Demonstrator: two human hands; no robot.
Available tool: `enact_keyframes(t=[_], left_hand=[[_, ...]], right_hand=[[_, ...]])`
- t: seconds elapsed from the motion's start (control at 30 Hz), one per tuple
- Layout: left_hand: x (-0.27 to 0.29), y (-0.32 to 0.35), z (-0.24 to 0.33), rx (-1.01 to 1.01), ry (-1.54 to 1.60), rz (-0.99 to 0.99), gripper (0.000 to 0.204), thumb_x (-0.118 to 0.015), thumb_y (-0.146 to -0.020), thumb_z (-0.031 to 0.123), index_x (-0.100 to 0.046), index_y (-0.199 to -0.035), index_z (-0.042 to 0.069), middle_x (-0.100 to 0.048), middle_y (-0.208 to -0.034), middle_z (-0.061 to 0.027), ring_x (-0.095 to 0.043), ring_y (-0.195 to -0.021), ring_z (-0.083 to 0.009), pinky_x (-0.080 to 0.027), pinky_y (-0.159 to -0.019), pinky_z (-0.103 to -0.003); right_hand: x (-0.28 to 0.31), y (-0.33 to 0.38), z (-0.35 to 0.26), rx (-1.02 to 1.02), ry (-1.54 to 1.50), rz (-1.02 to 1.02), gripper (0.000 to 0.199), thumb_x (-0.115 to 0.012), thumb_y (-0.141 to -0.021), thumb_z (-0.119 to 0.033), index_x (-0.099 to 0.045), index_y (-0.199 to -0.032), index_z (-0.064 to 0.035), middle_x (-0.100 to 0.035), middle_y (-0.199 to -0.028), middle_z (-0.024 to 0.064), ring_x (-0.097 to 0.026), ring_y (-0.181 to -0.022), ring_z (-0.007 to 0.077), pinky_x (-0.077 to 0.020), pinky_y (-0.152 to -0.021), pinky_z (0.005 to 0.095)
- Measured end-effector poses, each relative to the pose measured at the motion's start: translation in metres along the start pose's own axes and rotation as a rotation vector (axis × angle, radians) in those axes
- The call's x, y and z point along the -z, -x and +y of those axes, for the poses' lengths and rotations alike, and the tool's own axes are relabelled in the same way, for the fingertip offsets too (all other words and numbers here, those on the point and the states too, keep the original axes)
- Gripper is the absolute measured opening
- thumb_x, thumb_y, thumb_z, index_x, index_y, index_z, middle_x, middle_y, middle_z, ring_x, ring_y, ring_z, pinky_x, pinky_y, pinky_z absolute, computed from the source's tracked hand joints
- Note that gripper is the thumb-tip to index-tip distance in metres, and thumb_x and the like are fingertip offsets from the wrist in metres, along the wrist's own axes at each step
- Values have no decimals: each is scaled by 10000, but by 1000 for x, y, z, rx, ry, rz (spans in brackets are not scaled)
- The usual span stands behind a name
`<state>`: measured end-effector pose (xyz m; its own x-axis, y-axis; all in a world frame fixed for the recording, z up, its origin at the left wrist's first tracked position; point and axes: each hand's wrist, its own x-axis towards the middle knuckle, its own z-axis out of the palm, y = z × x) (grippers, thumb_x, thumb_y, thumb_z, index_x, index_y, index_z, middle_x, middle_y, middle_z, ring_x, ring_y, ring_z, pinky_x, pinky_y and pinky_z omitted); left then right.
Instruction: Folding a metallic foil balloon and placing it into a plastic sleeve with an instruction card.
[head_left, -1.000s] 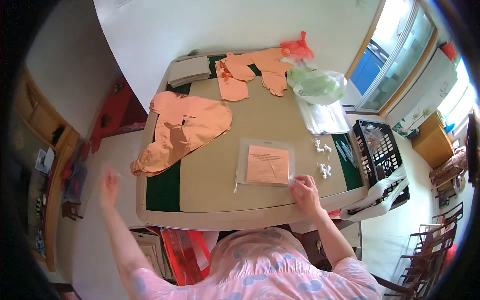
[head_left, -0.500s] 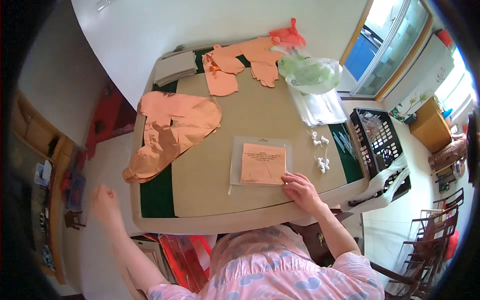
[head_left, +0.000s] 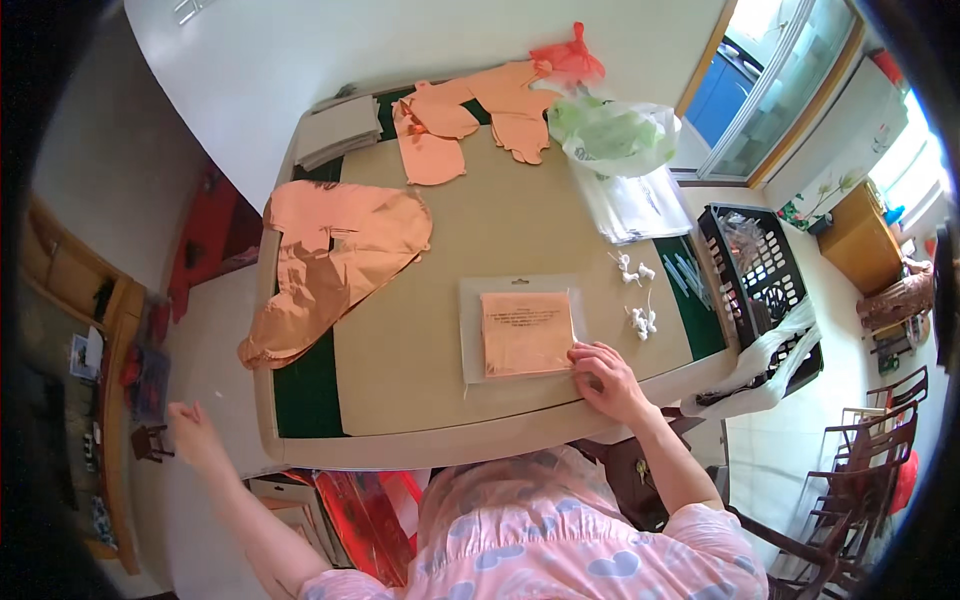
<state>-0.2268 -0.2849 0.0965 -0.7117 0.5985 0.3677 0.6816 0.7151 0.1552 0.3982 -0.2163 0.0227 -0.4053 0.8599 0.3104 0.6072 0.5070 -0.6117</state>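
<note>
A clear plastic packet (head_left: 469, 330) with a folded copper-coloured foil balloon (head_left: 526, 345) inside lies flat near the front of the table. My right hand (head_left: 606, 380) is closed at the packet's lower right corner, thumb and fingers pinching its edge. Out past the table's left side, my left hand (head_left: 198, 438) is held in the air, fingers drawn together. Whether anything is between them is too small to make out. To the packet's left lies a large flat letter-shaped foil balloon (head_left: 345, 240). More flat copper foil balloons (head_left: 433, 160) rest at the far edge.
White string bundles (head_left: 642, 320) lie right of the packet, near pale thin straws (head_left: 690, 275). Clear bags (head_left: 635, 205) and a green-white plastic bag (head_left: 615, 137) sit behind. A black crate (head_left: 765, 270) stands beside the table; grey sheets (head_left: 338, 130) are stacked far left.
My left hand has moved slightly left and down, away from the table. My right hand stays at the packet's corner. The whole view has shifted a little.
</note>
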Motion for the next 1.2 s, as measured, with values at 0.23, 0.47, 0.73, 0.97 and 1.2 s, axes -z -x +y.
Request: enact_keyframes(t=[0.23, 0.47, 0.73, 0.97, 1.2], left_hand=[[11, 172, 201, -1033, 795, -401, 461, -830, -683, 207, -632, -1092, 132, -588, -1235, -76, -520, -1197, -293, -416, -1011, -443], [-54, 234, 241, -1069, 916, -526, 260, -795, -730, 221, -657, -926, 121, -626, -1136, -54, -546, -1144, -253, -397, -998, -422], [-48, 242, 257, -891, 947, -482, 148, -743, -729, 91, -596, -733, 105, -625, -956, -33, -570, -973, -239, -416, -871, -400], [-50, 245, 259, -897, 884, -438, 211, -731, -693, 63, -539, -769, 108, -588, -895, -35, -554, -912, -249, -418, -806, -403], [-54, 247, 258, -888, 891, -407, 278, -704, -715, 34, -493, -880, 107, -561, -872, -44, -543, -886, -264, -408, -773, -412]], right_hand=[[-1, 0, 4, 42, 3, -11, 137, -691, -806, -44, -609, -915, -59, -662, -1157, 96, -582, -1191, 284, -404, -1042, 462], [-6, -5, 4, -90, -167, 97, 79, -678, -821, -15, -610, -860, -26, -698, -1025, 100, -641, -1081, 285, -455, -984, 412], [-18, -6, 9, -146, -93, 197, 106, -699, -798, -22, -601, -837, -37, -692, -963, 85, -649, -1001, 261, -470, -903, 372], [-20, -7, 4, -208, -81, 230, 136, -666, -831, -45, -617, -957, -54, -677, -975, 90, -627, -953, 281, -465, -877, 377], [-22, -3, 13, -221, -229, 263, 238, -626, -869, 10, -601, -1101, -35, -660, -968, 114, -644, -887, 273, -526, -759, 334]])
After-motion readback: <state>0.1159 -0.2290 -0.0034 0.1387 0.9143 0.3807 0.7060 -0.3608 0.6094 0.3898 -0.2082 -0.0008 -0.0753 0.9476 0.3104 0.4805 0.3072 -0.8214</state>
